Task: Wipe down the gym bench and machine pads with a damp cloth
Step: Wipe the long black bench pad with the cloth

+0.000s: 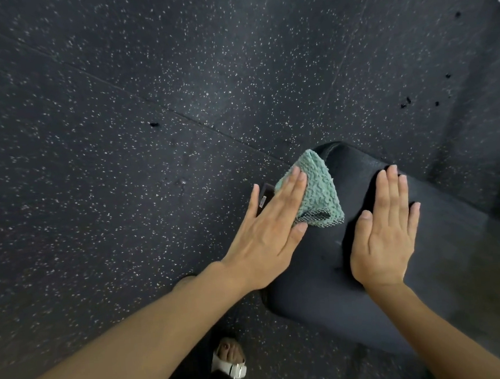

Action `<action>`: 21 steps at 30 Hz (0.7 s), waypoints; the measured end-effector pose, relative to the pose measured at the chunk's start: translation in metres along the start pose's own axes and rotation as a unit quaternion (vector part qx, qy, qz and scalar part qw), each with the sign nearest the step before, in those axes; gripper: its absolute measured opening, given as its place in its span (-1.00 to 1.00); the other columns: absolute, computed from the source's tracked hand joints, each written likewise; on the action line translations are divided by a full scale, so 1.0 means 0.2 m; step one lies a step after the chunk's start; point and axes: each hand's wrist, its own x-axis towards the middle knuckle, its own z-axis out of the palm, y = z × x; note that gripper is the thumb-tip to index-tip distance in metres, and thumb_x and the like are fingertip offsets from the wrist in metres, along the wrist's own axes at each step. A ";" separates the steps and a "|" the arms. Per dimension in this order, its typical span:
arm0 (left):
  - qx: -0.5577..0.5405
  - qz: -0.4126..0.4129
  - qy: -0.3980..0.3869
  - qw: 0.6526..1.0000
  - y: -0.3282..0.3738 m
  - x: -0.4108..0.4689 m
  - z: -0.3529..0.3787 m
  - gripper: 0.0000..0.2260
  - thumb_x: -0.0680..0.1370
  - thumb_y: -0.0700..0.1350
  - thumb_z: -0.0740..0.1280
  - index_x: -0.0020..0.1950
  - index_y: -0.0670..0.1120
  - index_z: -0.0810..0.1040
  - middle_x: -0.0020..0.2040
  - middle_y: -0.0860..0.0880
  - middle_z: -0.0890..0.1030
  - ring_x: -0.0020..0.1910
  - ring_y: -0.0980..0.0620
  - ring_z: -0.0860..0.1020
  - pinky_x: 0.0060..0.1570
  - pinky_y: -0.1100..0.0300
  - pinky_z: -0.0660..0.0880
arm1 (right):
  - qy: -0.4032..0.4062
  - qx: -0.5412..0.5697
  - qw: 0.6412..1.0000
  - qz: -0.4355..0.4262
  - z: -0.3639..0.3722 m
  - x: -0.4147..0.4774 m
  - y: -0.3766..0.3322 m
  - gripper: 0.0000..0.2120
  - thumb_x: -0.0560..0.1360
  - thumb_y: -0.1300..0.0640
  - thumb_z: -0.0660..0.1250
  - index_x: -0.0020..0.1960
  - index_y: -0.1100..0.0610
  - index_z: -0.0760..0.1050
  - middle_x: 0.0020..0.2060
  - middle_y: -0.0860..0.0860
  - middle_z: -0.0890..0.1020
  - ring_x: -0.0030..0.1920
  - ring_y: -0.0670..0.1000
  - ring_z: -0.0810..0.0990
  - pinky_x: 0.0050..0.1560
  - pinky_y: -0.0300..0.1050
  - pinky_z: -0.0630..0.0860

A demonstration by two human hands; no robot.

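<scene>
Lower right of the frame: a teal nubbly cloth (319, 194), apparently folded, is pressed against the black padded surface (322, 296) by the left grip (270, 238), fingers straight; the right grip (383, 242) is laid flat beside it.

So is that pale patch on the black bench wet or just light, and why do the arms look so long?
In the head view, the pale sheen on the black padded bench looks like reflected light, though dampness can't be ruled out; in the head view, the wide lens stretches the forearms, and the right hand casts a dark shadow.
</scene>
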 end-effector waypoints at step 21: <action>-0.045 -0.031 0.011 0.998 -0.01 0.10 0.02 -0.44 0.67 0.11 -0.11 0.58 0.05 -0.31 0.64 0.12 -0.15 0.58 0.26 -0.13 0.50 0.05 -0.42 | 0.002 0.004 1.000 0.001 0.00 0.00 0.00 -0.42 0.59 0.07 -0.08 0.61 0.09 0.03 0.60 -0.05 0.06 0.59 -0.07 -0.04 0.56 -0.01 -0.19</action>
